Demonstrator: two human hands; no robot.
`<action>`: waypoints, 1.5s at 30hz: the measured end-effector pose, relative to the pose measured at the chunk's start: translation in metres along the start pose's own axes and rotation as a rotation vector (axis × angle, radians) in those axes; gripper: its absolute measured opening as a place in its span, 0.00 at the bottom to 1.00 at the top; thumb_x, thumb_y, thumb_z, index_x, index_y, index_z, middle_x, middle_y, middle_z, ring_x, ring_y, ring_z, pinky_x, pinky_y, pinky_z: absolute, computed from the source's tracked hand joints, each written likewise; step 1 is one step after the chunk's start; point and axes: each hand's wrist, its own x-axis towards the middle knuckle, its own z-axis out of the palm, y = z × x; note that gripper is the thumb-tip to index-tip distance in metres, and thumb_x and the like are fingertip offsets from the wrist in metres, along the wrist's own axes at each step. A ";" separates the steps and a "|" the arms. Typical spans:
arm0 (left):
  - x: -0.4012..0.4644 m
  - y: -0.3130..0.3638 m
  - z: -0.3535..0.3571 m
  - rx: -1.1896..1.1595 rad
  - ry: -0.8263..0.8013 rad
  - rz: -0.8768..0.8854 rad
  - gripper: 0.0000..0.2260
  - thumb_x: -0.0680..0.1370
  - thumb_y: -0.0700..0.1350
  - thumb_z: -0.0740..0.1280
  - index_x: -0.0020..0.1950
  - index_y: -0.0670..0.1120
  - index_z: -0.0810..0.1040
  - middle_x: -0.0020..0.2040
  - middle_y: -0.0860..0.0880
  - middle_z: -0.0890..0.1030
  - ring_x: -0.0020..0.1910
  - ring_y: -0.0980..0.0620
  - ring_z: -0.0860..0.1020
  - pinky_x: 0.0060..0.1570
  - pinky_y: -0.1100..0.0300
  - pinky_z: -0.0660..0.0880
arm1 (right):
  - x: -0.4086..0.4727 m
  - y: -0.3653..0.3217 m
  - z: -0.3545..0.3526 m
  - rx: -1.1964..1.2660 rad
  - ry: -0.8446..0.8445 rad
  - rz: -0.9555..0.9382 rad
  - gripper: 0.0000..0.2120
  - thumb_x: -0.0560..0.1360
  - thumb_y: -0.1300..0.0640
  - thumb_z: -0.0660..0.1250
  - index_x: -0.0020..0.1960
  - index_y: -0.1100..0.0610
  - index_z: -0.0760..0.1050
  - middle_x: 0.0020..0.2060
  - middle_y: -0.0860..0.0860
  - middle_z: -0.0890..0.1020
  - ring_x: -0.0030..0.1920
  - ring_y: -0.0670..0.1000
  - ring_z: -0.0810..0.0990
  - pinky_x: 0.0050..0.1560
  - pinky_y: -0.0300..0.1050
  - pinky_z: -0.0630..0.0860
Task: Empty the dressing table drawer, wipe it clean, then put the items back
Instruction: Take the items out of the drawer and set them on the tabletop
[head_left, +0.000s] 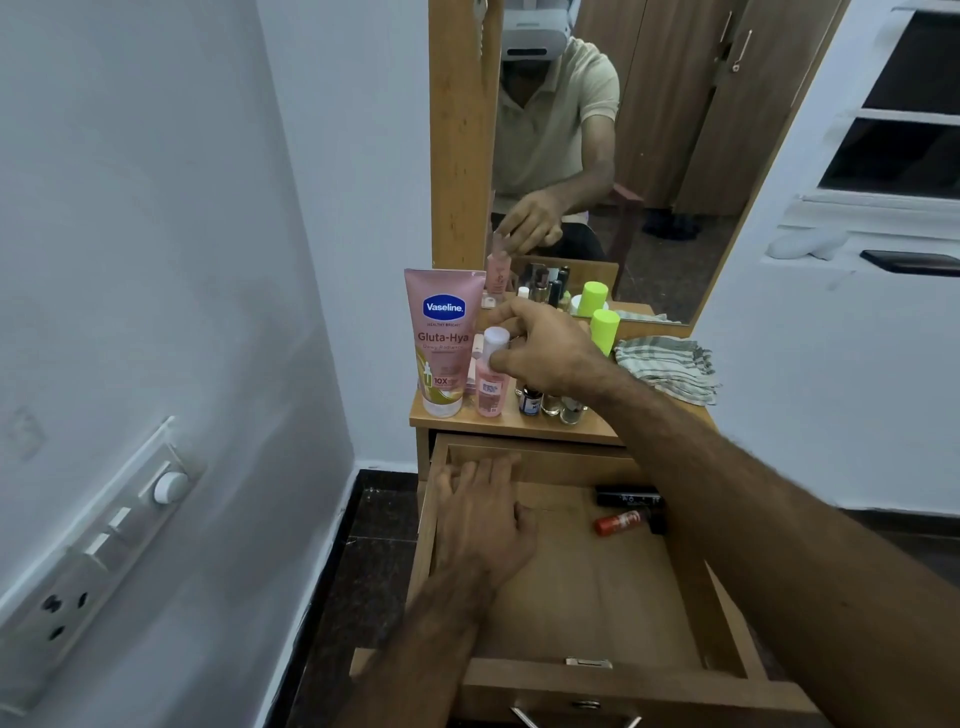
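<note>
The wooden drawer (587, 597) of the dressing table is pulled out wide. My left hand (480, 519) lies flat in its back left corner, fingers straight. At the back right of the drawer lie a black tube (626, 494) and a red tube (623, 521). My right hand (545, 353) is over the table top (587, 428) and pinches a small pink bottle (491, 382) just under its white cap. The bottle stands on the table top beside a tall pink Vaseline tube (441, 340).
Several small dark bottles (550, 402) stand under my right hand. A lime green can (605, 330) and a checked cloth (667, 366) sit at the right of the table top. A mirror (623, 156) rises behind. A wall with a switchboard (93, 561) is on the left.
</note>
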 end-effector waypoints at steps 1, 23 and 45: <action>0.000 -0.001 0.000 0.003 -0.004 0.003 0.25 0.76 0.54 0.62 0.74 0.54 0.68 0.68 0.55 0.76 0.67 0.55 0.71 0.74 0.50 0.52 | -0.002 -0.003 -0.003 -0.013 0.003 -0.002 0.22 0.72 0.54 0.76 0.64 0.46 0.75 0.51 0.40 0.81 0.54 0.47 0.81 0.66 0.58 0.73; -0.002 0.000 0.002 0.066 -0.109 0.106 0.26 0.73 0.57 0.62 0.71 0.56 0.68 0.63 0.56 0.78 0.64 0.56 0.72 0.70 0.52 0.51 | -0.116 0.168 0.056 -0.707 -0.240 0.043 0.15 0.83 0.55 0.60 0.67 0.52 0.77 0.65 0.52 0.76 0.58 0.53 0.79 0.55 0.49 0.79; -0.003 0.005 0.005 -0.080 -0.118 0.289 0.13 0.79 0.63 0.59 0.56 0.59 0.78 0.44 0.61 0.81 0.47 0.63 0.76 0.56 0.59 0.59 | -0.120 0.152 0.058 0.650 -0.062 0.160 0.10 0.78 0.54 0.73 0.58 0.50 0.81 0.50 0.46 0.87 0.52 0.45 0.85 0.47 0.39 0.78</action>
